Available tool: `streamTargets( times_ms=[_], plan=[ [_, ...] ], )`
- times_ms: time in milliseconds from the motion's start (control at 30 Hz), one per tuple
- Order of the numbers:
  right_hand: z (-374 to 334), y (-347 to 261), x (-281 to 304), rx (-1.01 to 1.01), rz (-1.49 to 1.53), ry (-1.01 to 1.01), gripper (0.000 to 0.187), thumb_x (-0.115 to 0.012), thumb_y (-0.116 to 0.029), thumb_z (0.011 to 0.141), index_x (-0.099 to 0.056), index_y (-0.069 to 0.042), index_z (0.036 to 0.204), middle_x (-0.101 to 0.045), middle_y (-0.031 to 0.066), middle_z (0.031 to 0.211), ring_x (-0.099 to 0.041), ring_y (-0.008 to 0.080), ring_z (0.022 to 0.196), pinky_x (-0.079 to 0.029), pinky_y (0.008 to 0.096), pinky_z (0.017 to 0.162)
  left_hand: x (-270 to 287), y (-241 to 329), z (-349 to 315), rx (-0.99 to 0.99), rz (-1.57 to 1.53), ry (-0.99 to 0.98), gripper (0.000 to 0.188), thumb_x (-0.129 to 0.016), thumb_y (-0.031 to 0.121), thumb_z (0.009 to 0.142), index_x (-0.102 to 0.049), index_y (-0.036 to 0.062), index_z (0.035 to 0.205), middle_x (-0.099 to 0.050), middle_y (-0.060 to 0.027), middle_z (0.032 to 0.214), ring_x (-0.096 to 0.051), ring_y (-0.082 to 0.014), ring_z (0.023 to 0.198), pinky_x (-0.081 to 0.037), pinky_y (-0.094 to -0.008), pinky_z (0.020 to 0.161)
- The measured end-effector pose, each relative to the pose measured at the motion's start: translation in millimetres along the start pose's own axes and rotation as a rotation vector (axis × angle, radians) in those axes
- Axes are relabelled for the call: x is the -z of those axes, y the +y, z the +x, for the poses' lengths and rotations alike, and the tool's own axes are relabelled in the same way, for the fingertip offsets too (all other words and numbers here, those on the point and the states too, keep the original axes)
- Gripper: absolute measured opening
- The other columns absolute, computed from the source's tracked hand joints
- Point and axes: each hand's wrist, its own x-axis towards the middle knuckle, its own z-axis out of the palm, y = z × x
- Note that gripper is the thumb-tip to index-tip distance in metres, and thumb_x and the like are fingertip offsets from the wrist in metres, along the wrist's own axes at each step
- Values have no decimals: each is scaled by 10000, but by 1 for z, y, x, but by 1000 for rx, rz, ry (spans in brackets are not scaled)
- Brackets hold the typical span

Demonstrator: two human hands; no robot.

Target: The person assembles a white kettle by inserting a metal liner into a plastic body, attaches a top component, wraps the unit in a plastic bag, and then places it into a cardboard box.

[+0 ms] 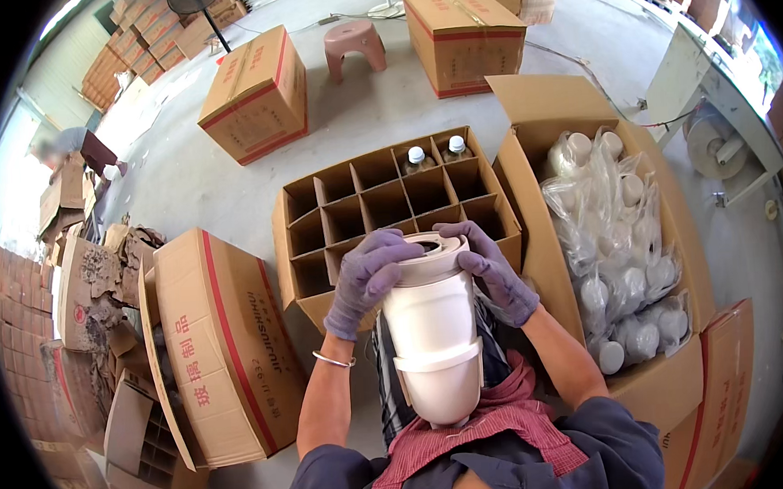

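Observation:
Upright in front of my body stands a large white, tapering plastic container [429, 322], with a band around its lower part and a round ring with a dark hole on top. My left hand [368, 279], in a purple glove, is closed on the left of its rim, fingers bent over the top. On the opposite side my gloved right hand [499, 276] grips the same rim, thumb and fingers curled against it. Just beyond is a divided carton [313, 309] with two white-capped bottles, one a clear bottle [417, 162], in its far right cells.
An opened carton [530, 180] of plastic-wrapped white pieces [622, 241] stands at right, beside a grey machine [719, 68]. At left is a tilted carton [238, 359]. Farther off are sealed cartons [260, 101], a pink stool [354, 44] and another person [76, 146].

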Motion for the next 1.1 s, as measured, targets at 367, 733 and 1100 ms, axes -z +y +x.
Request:
streamTargets(
  times_ms=[367, 733, 1100],
  plan=[
    [4, 33, -9, -68, 456, -166, 665, -619, -544, 883, -437, -74, 1318, -471, 134, 1362, -427, 266, 1303, -314, 401, 1120, -12, 19, -8, 326, -17, -16, 285, -479, 170, 944, -671, 20, 1090, -635, -126, 964, -586, -233, 901, -463, -374, 878],
    [-59, -100, -20, 567, -933, -311, 269, -675, -215, 845, -594, -67, 1055, -626, 113, 1044, -582, 349, 1035, -385, 504, 1031, -79, -6, -146, 880, -863, 207, 367, -473, 211, 1022, -538, -20, 1300, -674, -84, 1069, -640, -160, 922, -523, -297, 818],
    [-22, -68, -46, 530, -1079, -80, 309, -686, -311, 855, -641, -30, 976, -651, 153, 929, -608, 366, 924, -490, 440, 812, -99, 143, -123, 629, -546, -182, 613, -568, 201, 961, -323, 43, 1500, -623, -118, 959, -634, -206, 907, -502, -358, 838]
  ],
)
